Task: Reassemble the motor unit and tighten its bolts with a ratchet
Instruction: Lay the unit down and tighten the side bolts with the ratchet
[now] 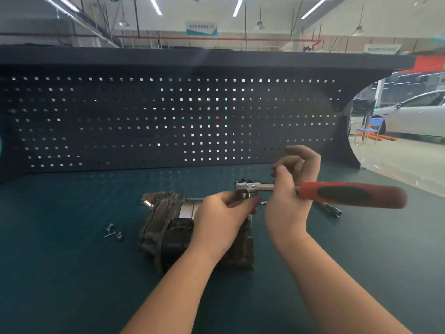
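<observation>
Evidently the work stood mid-tightening: the motor unit (168, 227) lay assembled on the green bench top (72, 273) directly under and in front of the left hand (221, 218), while three or so loose bolts (113, 232) remained on the mat well to the left of that hand, so several fasteners were judged still to be fitted. Left hand was curled over the top of the unit, its fingertips (252, 201) pinching the socket stem just below the ratchet head; whether a bolt sat in the socket could not be told, being hidden. Right hand (287, 189) grasped the ratchet (349, 194) at the neck, between chrome head and red-and-black handle, upper fingers loosely curled above it; the handle stuck out to the right of that hand, level. A spare extension bar (331, 208) lay on the bench beyond the right hand, partly under the handle. Motor unit looked worn: dark, grimy ribbed casing on the left-hand side, a bright metal collar at the middle, a black plastic cover nearest the wrist. Its right end was hidden behind the left hand.
</observation>
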`<action>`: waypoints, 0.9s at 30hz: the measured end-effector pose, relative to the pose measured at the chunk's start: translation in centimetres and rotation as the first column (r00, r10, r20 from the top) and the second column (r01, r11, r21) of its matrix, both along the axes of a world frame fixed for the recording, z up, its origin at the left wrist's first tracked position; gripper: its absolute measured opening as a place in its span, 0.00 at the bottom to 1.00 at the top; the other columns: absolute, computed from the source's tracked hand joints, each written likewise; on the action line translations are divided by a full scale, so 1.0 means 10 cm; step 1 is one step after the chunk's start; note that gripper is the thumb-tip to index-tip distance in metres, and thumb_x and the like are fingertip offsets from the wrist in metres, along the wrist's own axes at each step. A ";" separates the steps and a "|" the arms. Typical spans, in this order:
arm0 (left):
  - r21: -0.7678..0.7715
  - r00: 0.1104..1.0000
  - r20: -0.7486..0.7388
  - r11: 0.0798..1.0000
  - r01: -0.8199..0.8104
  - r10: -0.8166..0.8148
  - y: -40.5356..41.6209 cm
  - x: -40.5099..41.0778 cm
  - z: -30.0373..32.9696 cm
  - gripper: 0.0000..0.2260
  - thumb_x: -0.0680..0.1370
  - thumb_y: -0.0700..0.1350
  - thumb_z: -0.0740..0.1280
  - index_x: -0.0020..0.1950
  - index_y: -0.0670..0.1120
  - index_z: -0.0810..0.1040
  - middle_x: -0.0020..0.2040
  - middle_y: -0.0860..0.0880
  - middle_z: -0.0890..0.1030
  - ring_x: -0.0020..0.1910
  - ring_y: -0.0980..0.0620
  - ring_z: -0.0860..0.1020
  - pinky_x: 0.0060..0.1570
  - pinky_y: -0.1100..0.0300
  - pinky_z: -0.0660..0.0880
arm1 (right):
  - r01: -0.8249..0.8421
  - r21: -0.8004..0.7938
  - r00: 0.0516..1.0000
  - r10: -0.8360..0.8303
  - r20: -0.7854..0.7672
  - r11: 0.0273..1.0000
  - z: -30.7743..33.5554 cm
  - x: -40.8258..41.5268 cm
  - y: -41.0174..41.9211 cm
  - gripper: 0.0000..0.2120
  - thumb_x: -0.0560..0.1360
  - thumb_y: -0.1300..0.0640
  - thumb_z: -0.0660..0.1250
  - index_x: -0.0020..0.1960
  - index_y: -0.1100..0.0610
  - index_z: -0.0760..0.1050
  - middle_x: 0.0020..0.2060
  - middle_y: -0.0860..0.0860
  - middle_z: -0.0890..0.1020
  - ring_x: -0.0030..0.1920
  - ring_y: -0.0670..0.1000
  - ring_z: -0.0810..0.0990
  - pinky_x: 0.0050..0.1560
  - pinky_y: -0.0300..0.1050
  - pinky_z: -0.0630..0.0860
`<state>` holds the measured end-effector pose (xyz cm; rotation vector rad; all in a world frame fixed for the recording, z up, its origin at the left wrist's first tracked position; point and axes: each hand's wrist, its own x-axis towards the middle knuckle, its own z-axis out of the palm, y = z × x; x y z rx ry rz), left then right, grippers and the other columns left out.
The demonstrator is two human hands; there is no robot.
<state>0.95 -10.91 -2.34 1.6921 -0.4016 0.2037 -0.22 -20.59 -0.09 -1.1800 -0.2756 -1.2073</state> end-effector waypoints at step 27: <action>0.083 0.984 0.135 0.989 -0.124 0.112 0.00 0.04 -0.06 0.15 0.72 0.53 0.64 0.34 0.43 0.78 0.32 0.50 0.81 0.25 0.60 0.72 0.25 0.70 0.66 | 0.299 -0.496 0.952 -0.219 0.215 0.815 -0.04 -0.06 0.37 0.07 0.73 0.54 0.58 0.43 0.53 0.75 0.38 0.38 0.71 0.45 0.52 0.71 0.46 0.46 0.70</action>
